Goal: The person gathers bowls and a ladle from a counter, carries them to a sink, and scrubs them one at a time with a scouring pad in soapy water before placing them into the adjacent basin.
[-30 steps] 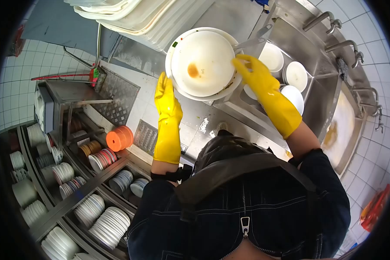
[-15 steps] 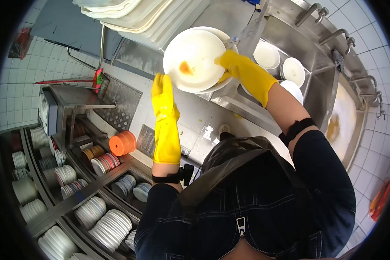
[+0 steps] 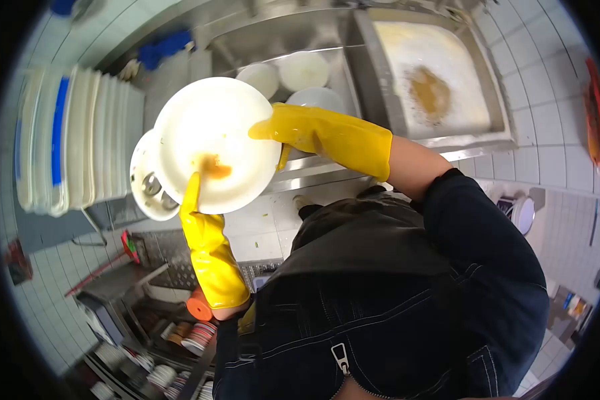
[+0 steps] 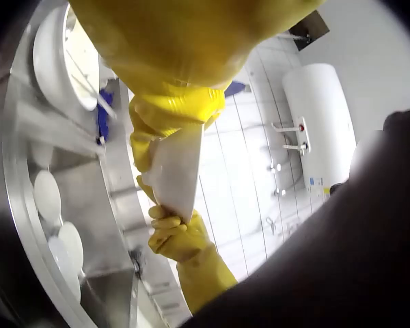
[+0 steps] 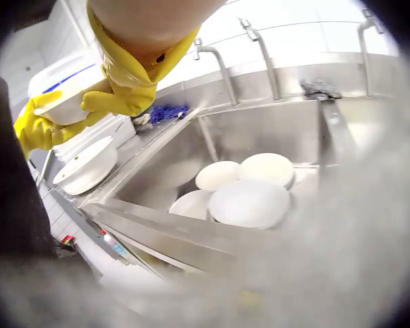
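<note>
Both hands wear yellow rubber gloves and hold a shallow white bowl (image 3: 227, 127) with an orange-brown stain inside. My left hand (image 3: 210, 247) grips its near left edge, one digit over the inside by the stain. At the right rim, my right hand (image 3: 327, 137) holds with its thumb on top and fingers below. From the side, the left wrist view shows the tilted bowl (image 4: 178, 171) between the two gloves. Partly hidden behind it in the head view is a larger white bowl (image 3: 142, 190) with food scraps and a metal utensil in it.
A steel sink (image 3: 343, 67) holds several white dishes (image 5: 249, 203). To its right is a basin of foamy water (image 3: 407, 53). Stacked plastic tubs (image 3: 80, 140) stand at the left, with a blue cloth (image 3: 163, 50) behind. Racked plates (image 3: 160, 377) are at lower left.
The right hand has lifted the stained bowl off the larger one. My left hand has moved from beside the larger bowl to grip the stained one. The head view has turned toward the sinks.
</note>
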A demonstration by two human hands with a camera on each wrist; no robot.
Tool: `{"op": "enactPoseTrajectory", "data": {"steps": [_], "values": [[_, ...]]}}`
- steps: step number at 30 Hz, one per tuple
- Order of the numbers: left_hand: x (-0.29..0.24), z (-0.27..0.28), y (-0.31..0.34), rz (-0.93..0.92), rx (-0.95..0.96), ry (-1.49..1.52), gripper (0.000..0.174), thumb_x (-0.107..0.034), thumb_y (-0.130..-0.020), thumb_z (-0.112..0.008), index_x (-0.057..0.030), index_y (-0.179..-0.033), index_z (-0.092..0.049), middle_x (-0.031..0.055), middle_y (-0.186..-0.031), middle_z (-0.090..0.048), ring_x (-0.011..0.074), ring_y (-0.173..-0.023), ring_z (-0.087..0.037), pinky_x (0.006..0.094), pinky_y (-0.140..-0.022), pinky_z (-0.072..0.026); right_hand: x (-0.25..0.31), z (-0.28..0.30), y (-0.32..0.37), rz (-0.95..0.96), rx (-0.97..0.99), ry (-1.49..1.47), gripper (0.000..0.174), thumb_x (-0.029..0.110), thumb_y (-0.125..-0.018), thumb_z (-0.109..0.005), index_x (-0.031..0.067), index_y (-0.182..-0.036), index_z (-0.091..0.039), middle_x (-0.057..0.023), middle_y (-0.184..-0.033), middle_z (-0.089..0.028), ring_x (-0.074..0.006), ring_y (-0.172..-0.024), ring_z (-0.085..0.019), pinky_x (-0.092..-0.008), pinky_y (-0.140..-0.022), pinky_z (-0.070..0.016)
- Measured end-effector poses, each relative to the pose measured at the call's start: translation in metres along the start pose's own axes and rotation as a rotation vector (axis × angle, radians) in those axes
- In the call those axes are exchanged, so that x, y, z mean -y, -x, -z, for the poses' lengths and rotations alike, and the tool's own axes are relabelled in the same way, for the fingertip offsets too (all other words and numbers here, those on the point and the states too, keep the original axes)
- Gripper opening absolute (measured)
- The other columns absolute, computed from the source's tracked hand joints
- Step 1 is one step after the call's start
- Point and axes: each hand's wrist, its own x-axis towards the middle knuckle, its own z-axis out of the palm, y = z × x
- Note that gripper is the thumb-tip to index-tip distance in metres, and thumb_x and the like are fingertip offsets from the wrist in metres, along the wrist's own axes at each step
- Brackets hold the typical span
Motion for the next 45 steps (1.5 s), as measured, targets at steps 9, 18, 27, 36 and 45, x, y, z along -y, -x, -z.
{"op": "enactPoseTrajectory", "data": {"steps": [9, 18, 27, 36, 45], "values": [[0.145, -0.178, 0.038, 0.256, 0.119, 0.010, 0.049, -0.021, -0.093, -0.057, 0.0033, -0.135, -0.047, 0.0197, -0.131, -0.055, 0.0314, -0.116, -0.058, 0.0407, -0.101, -0.0467, -0.042, 0.214, 0.210, -0.238, -0.138, -0.024, 0.069, 0.056, -0.088, -0.058, 0.0050, -0.134, -0.052, -0.0189, -0.098, -0.068, -0.0254, -0.068, -0.065, -0.0315, -0.066, -0.0539], [0.193, -0.233, 0.046, 0.313, 0.087, -0.022, 0.051, -0.016, -0.091, -0.064, -0.0015, -0.136, -0.047, 0.0137, -0.129, -0.057, 0.0272, -0.116, -0.057, 0.0395, -0.099, -0.0466, -0.046, 0.357, 0.222, -0.061, -0.696, 0.450, 0.038, 0.023, -0.096, -0.049, 0.0147, -0.133, -0.054, -0.0094, -0.109, -0.064, -0.0198, -0.076, -0.062, -0.0298, -0.074, -0.0510], [0.230, -0.269, 0.005, 0.326, 0.293, -0.130, 0.059, -0.014, -0.090, -0.065, -0.0070, -0.142, -0.040, 0.0097, -0.133, -0.053, 0.0236, -0.118, -0.055, 0.0378, -0.098, -0.0475, 0.000, 0.444, 0.057, 0.417, -0.944, 1.375, 0.041, 0.003, -0.088, -0.047, 0.0130, -0.126, -0.056, -0.0156, -0.116, -0.061, -0.0370, -0.111, -0.055, -0.0417, -0.094, -0.0456], [0.190, -0.215, -0.024, 0.426, 0.105, 0.030, 0.057, -0.013, -0.091, -0.063, -0.0043, -0.142, -0.040, 0.0132, -0.134, -0.053, 0.0254, -0.119, -0.055, 0.0388, -0.099, -0.0467, 0.050, 0.451, -0.062, 0.100, -0.856, 1.416, 0.041, 0.014, -0.087, -0.058, 0.0158, -0.128, -0.054, -0.0158, -0.117, -0.060, -0.0376, -0.111, -0.056, -0.0431, -0.092, -0.0469], [0.184, -0.135, -0.002, -0.108, -0.037, -0.650, 0.033, -0.020, -0.098, -0.054, -0.0025, -0.126, -0.058, 0.0164, -0.113, -0.066, 0.0212, -0.099, -0.064, 0.0337, -0.087, -0.0514, 0.032, 0.483, -0.129, 0.005, -0.766, 1.521, 0.038, 0.022, -0.090, -0.054, 0.0125, -0.127, -0.050, -0.0188, -0.119, -0.061, -0.0392, -0.112, -0.057, -0.0454, -0.094, -0.0465]]}}
